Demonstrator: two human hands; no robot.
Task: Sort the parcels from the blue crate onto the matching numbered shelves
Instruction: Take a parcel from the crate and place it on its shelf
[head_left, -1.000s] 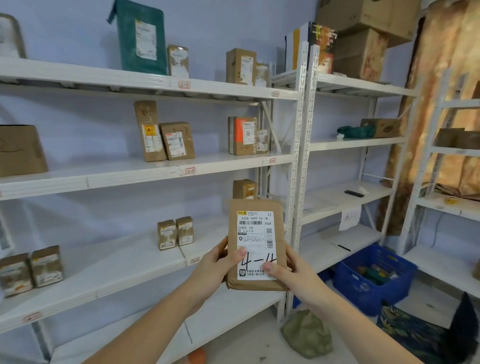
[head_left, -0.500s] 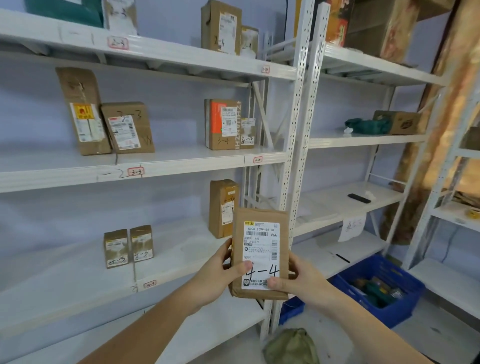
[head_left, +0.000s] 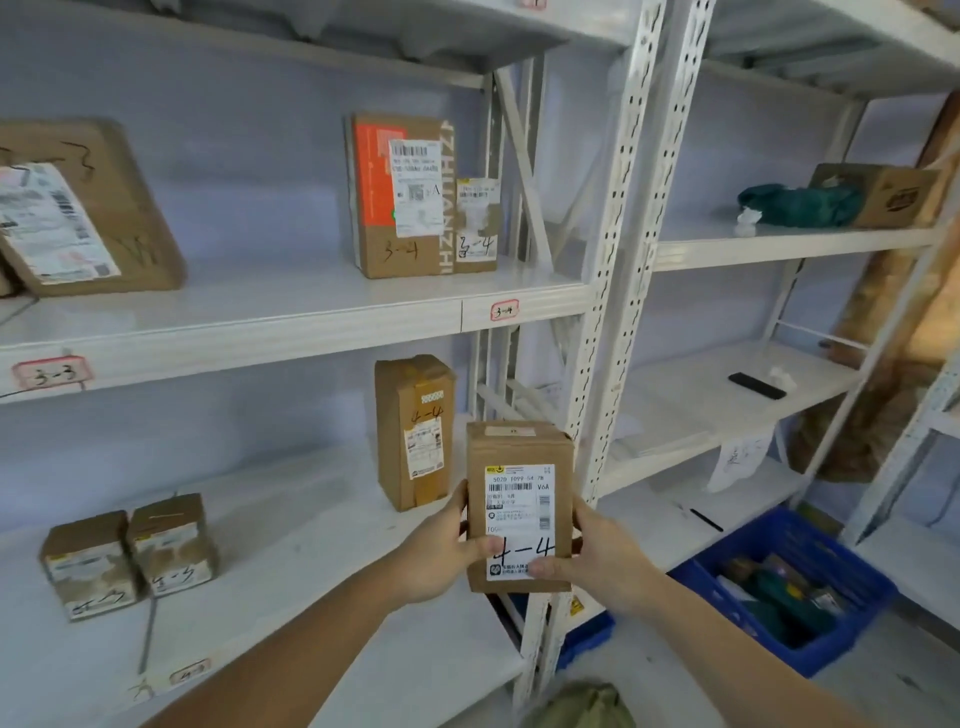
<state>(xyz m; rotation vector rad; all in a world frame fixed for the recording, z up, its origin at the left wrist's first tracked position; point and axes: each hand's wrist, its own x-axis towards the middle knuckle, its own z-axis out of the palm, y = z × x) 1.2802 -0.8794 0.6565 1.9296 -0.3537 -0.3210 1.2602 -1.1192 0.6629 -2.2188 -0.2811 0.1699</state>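
I hold a brown cardboard parcel (head_left: 519, 467) upright in front of me, its white label marked 4-4. My left hand (head_left: 441, 551) grips its left side with the thumb on the label. My right hand (head_left: 597, 551) grips its right side the same way. Just behind it on the white shelf (head_left: 311, 519) stands a taller brown box (head_left: 413, 431) also marked 4-4. The blue crate (head_left: 779, 597) sits on the floor at lower right, holding several parcels.
Two small boxes (head_left: 130, 551) stand on the same shelf to the left. The shelf above bears the tag 3-4 (head_left: 504, 310) and two boxes (head_left: 421, 197) marked 3-4. A white upright post (head_left: 613, 260) rises right of the parcel. A green bag (head_left: 582, 706) lies on the floor.
I have moved closer to the shelves and my view has tilted down. The parcel in both hands now sits nearer the 4-4 shelf and box.
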